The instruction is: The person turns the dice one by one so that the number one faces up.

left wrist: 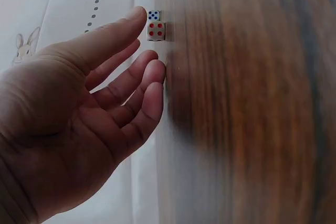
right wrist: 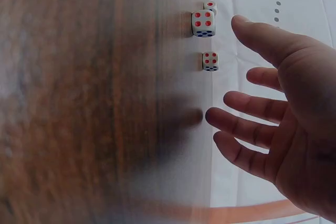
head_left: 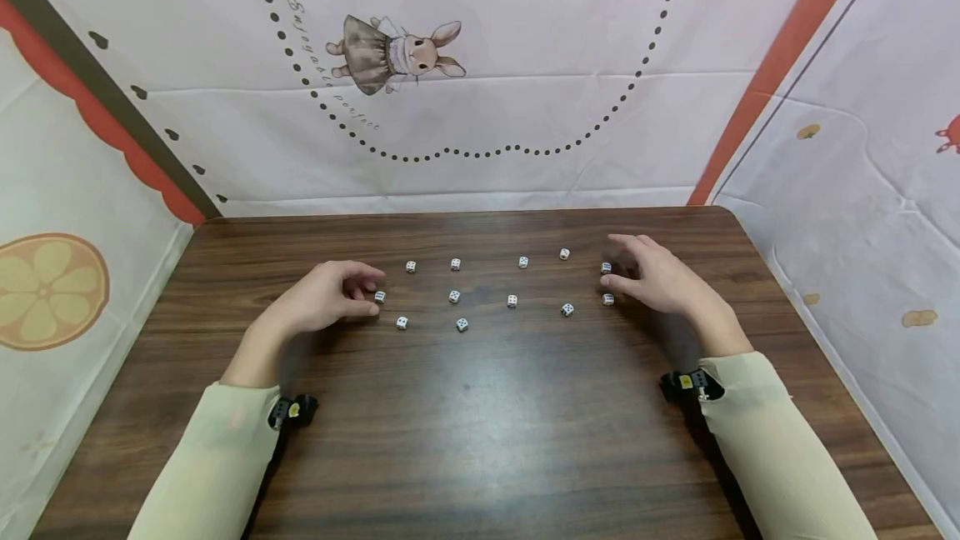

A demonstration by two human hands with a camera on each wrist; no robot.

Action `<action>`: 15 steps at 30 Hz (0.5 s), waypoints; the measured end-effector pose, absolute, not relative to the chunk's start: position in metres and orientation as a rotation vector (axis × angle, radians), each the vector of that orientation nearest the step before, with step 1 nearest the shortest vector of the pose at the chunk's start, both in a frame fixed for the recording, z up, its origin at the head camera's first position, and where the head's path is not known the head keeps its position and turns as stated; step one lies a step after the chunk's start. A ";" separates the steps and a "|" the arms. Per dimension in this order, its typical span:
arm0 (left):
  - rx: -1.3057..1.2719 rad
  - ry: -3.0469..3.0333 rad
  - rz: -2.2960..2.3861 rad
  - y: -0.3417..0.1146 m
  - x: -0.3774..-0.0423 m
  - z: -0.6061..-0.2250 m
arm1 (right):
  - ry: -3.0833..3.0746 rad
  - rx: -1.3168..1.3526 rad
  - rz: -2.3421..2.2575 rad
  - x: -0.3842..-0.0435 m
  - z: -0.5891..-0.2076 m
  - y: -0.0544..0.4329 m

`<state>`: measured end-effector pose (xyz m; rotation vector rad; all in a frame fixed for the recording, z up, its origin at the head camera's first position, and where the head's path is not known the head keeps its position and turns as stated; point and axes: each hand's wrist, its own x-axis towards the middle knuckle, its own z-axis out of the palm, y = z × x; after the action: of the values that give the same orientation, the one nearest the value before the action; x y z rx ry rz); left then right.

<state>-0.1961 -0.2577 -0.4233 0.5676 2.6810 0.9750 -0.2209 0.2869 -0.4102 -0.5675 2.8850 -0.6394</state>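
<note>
Several small white dice lie spread over the dark wooden table (head_left: 480,440). My left hand (head_left: 322,297) is at the left end of the spread, fingers loosely bent and holding nothing, with one die (head_left: 380,297) right by its fingertips. In the left wrist view, a die with four red pips (left wrist: 156,31) shows just past the thumb tip. At the opposite end, my right hand (head_left: 660,277) has its fingers spread and grasps nothing. One die (head_left: 606,268) sits between its thumb and fingers, another die (head_left: 608,299) just below the thumb. The right wrist view shows a larger-looking die (right wrist: 203,23) near the thumb.
Between the hands, more dice stand in loose rows, among them a die (head_left: 454,297) near the middle and a die (head_left: 462,324) closer to me. A white printed cloth (head_left: 525,123) hangs behind the table's back edge, and similar cloth covers both sides.
</note>
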 end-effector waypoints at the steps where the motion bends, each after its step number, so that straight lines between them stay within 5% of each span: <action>1: 0.562 2.673 0.982 -0.258 -0.197 -0.424 | 2.885 -0.570 -0.647 -0.221 -0.410 0.287; 15: 0.513 2.656 0.993 -0.253 -0.203 -0.429 | 2.870 -0.613 -0.708 -0.223 -0.411 0.288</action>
<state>-0.2027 -0.2534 -0.4295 0.5130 2.6562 0.9930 -0.2229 0.2880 -0.4106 -0.6126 2.8698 -0.7084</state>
